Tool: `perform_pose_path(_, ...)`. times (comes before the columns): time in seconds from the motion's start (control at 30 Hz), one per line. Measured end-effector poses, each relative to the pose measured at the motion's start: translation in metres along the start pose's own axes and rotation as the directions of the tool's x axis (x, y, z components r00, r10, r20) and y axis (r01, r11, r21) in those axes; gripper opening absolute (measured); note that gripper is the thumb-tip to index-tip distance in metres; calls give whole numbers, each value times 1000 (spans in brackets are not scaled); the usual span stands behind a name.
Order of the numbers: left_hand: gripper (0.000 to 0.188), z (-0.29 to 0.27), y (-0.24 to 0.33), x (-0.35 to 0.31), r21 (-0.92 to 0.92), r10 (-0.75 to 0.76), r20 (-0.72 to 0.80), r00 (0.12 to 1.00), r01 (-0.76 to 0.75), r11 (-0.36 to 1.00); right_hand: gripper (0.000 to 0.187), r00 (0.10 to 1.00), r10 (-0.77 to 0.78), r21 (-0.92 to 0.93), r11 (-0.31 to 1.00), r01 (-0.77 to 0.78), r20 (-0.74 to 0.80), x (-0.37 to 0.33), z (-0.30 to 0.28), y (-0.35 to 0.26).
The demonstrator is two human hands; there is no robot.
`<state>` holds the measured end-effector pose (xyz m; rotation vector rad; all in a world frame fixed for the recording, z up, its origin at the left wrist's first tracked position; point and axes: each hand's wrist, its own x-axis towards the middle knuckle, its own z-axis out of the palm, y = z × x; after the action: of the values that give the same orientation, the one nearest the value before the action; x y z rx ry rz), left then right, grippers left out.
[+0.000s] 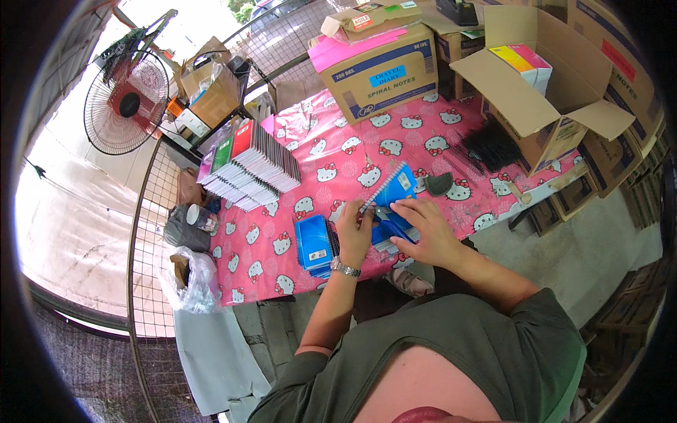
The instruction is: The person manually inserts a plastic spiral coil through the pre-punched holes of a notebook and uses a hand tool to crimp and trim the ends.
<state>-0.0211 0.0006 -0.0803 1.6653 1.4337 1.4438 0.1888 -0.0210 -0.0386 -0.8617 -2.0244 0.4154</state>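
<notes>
A blue spiral notebook (400, 185) lies at an angle near the table's front edge, its wire coil along the left side. My left hand (354, 234) is closed, fingertips pinching at the coil edge. From the other side my right hand (429, 231) grips what look like pliers with blue handles (399, 229), and their metal jaws are against the notebook's coil side by the left fingertips. More blue notebooks show beneath. Just left of my left hand sits a stack of blue spiral notebooks (313, 242), touching or nearly touching the wrist that wears a metal watch.
A pink patterned cloth covers the table (303, 206). Tall stacks of spiral notebooks (248, 163) stand at the left. Black wire coils (491, 146) lie at the right, beside an open carton (543, 92). A closed carton (381, 74) stands at the back; a fan (128, 104) is far left.
</notes>
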Motion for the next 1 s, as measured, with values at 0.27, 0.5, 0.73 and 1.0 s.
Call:
perform_pose_path(0.27, 22, 1, 8, 7, -3, -13, -27, 1000, 13, 1000, 62, 1000, 0, -57, 998, 1, 13, 4, 1, -5)
perform_pose_path(0.5, 26, -2, -1, 5, -63, -13, -1, 1000, 13, 998, 63, 1000, -14, -162, 987, 16, 10, 6, 3, -14)
perform_pose_path(0.73, 18, -8, 14, -12, 252, 248, -97, 964, -217, 943, 51, 716, 397, 584, 414, -698, 574, 2, 7, -3)
perform_pose_path(1.0, 15, -93, -17, -44, -357, -394, -504, 768, 230, 905, 49, 903, 422, 45, 907, -419, -84, -53, -14, 109)
